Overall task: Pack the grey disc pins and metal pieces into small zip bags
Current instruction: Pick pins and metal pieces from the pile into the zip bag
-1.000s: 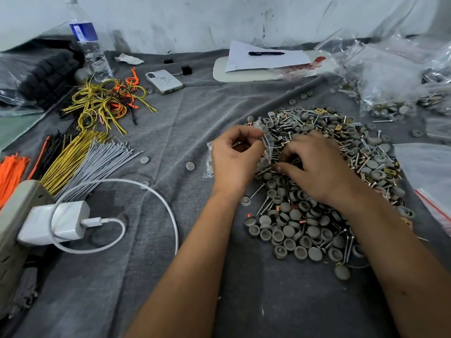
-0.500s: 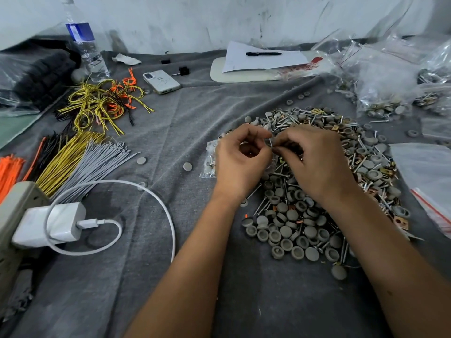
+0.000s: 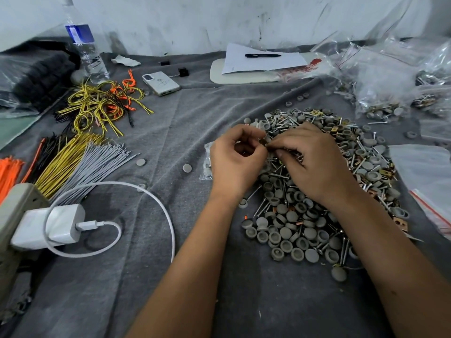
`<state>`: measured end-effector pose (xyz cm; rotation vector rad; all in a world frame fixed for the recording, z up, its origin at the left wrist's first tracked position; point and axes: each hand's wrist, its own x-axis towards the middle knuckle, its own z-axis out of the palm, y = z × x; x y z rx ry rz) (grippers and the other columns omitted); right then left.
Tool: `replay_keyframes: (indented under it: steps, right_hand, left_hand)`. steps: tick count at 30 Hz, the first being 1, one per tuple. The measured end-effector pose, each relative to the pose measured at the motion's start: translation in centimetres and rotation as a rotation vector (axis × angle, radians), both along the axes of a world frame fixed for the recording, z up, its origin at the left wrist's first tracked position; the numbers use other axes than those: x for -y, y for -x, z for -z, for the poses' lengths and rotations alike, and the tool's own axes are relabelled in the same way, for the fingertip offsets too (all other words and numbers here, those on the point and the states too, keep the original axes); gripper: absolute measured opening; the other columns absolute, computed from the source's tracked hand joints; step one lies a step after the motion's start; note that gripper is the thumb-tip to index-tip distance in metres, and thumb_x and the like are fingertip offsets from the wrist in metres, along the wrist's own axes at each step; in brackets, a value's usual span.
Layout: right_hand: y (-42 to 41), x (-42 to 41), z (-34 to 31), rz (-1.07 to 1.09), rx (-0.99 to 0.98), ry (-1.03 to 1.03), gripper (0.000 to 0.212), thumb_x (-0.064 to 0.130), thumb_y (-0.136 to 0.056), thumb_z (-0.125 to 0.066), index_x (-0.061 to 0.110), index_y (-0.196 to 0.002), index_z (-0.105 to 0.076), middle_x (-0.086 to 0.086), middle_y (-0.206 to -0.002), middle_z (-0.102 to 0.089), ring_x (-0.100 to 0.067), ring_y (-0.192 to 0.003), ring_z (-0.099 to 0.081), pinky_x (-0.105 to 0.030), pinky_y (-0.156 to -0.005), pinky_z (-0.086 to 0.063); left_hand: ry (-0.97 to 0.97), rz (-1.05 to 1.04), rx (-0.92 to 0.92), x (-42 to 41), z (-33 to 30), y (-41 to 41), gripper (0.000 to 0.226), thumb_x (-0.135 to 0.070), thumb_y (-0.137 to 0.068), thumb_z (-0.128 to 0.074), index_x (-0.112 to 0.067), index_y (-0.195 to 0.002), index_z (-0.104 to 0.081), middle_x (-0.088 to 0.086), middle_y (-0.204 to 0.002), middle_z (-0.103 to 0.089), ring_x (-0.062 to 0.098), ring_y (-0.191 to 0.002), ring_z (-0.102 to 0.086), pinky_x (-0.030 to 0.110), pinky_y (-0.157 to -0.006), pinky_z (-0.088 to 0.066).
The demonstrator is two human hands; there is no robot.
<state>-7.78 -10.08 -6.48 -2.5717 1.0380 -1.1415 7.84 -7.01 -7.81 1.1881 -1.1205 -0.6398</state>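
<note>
While both hands meet over the near-left edge of the pile of grey disc pins and metal pieces [image 3: 324, 191], the left hand [image 3: 235, 162] is curled, its thumb and forefinger pinching a small brass-coloured metal piece [image 3: 263, 141] at their tips. The right hand [image 3: 314, 162] is also curled, its fingertips [image 3: 273, 148] closing on the same spot from the 3 o'clock side; what else it holds, if anything, is hidden under the fingers. A small zip bag [image 3: 207, 164], clear and already holding a few parts, peeks out from under the left hand at its 9 o'clock side, lying on the grey cloth [image 3: 195, 113]; whether the left hand grips it cannot be told.

The pile spreads from the centre toward 3 o'clock. Two loose grey discs [image 3: 187, 168] lie on the cloth at 9 o'clock of the hands. Filled clear bags [image 3: 380, 93] sit at 1 o'clock, and a flat stack of empty zip bags [image 3: 424, 176] at 3 o'clock. Toward 10 o'clock lie looped yellow and orange wires [image 3: 102, 103], a phone [image 3: 161, 83] and a water bottle [image 3: 84, 45]; at 9 o'clock, bundles of cable ties [image 3: 73, 162]; at 8 o'clock, a white charger [image 3: 48, 226] with its cable. At 12 o'clock a pen [image 3: 262, 55] rests on a sheet of paper [image 3: 266, 62].
</note>
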Motion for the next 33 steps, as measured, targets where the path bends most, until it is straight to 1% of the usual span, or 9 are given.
replay_keyframes:
  steps: [3,9,15,18,20,22,24,27,33]
  right_hand:
    - [-0.1,-0.1,0.0,0.026,0.063,-0.042,0.014,0.008,-0.091,-0.073,0.010,-0.104,-0.078,-0.001,-0.099,-0.076,-0.018,-0.097,-0.066,-0.038,-0.091,-0.053]
    - [-0.7,-0.7,0.0,0.048,0.201,-0.172,0.014,0.009,-0.086,-0.079,0.016,-0.093,-0.069,0.008,-0.083,-0.071,-0.001,-0.080,-0.069,-0.011,-0.071,-0.052]
    - [-0.8,-0.7,0.1,0.123,0.250,-0.196,0.026,0.005,-0.084,-0.079,0.023,-0.093,-0.063,0.013,-0.079,-0.069,0.005,-0.077,-0.067,-0.004,-0.067,-0.045]
    - [-0.5,-0.4,0.1,0.205,0.258,-0.204,0.022,0.007,-0.087,-0.077,0.022,-0.095,-0.063,0.007,-0.082,-0.072,0.003,-0.077,-0.066,-0.002,-0.069,-0.045]
    - [-0.1,-0.2,0.1,0.259,0.197,-0.161,0.015,0.008,-0.088,-0.076,0.018,-0.097,-0.068,0.003,-0.086,-0.072,-0.006,-0.079,-0.067,-0.008,-0.072,-0.050]
    - [0.2,0.2,0.2,0.318,0.047,-0.129,0.012,0.014,-0.089,-0.077,0.015,-0.100,-0.074,-0.001,-0.094,-0.073,-0.017,-0.092,-0.064,-0.026,-0.083,-0.052]
    - [0.2,0.4,0.4,0.392,-0.158,-0.139,0.021,0.026,-0.089,-0.079,0.017,-0.108,-0.076,-0.006,-0.106,-0.070,-0.027,-0.111,-0.054,-0.032,-0.091,-0.042]
    - [-0.2,0.3,0.5,0.443,-0.330,-0.180,0.031,0.038,-0.089,-0.077,0.021,-0.116,-0.075,-0.009,-0.114,-0.063,-0.035,-0.125,-0.044,-0.045,-0.105,-0.043]
    - [-0.3,0.4,0.4,0.441,-0.398,-0.169,0.033,0.043,-0.091,-0.072,0.023,-0.117,-0.074,-0.008,-0.119,-0.061,-0.030,-0.120,-0.043,-0.044,-0.104,-0.041]
  left_hand:
    - [0.015,-0.012,0.055,0.0,0.0,0.0,0.021,0.010,-0.081,-0.064,-0.007,-0.090,-0.072,-0.001,-0.072,-0.066,0.004,-0.057,-0.059,0.014,-0.053,-0.044]
    - [0.025,-0.004,0.072,-0.1,-0.1,-0.1,0.024,0.009,-0.080,-0.063,-0.010,-0.089,-0.073,-0.002,-0.072,-0.067,0.008,-0.060,-0.062,0.018,-0.055,-0.046]
    - [0.081,-0.097,0.021,-0.1,-0.2,0.0,0.019,0.006,-0.080,-0.065,-0.010,-0.086,-0.073,-0.004,-0.069,-0.066,0.009,-0.060,-0.059,0.021,-0.056,-0.045]
    - [0.107,-0.191,-0.077,0.1,-0.2,-0.3,0.020,0.005,-0.079,-0.066,-0.014,-0.085,-0.073,-0.009,-0.065,-0.062,0.005,-0.056,-0.053,0.021,-0.053,-0.042]
    - [0.116,-0.213,-0.131,0.2,-0.2,-0.6,0.020,0.005,-0.080,-0.065,-0.012,-0.086,-0.074,-0.015,-0.059,-0.057,0.001,-0.051,-0.046,0.018,-0.050,-0.039]
    - [0.122,-0.205,-0.144,0.2,-0.2,-0.7,0.020,0.005,-0.080,-0.064,-0.011,-0.086,-0.074,-0.018,-0.056,-0.054,-0.001,-0.050,-0.043,0.016,-0.049,-0.037]
    - [0.133,-0.178,-0.155,0.1,-0.3,-0.6,0.020,0.004,-0.079,-0.063,-0.011,-0.087,-0.074,-0.018,-0.058,-0.056,-0.002,-0.049,-0.044,0.014,-0.048,-0.036]
    - [0.125,-0.154,-0.151,0.1,-0.2,-0.6,0.018,0.000,-0.078,-0.063,-0.012,-0.087,-0.073,-0.014,-0.065,-0.060,-0.001,-0.052,-0.046,0.016,-0.050,-0.038]
    - [0.123,-0.047,-0.259,0.4,0.1,-0.7,0.018,0.000,-0.078,-0.064,-0.014,-0.086,-0.073,-0.006,-0.069,-0.064,0.006,-0.057,-0.056,0.019,-0.054,-0.047]
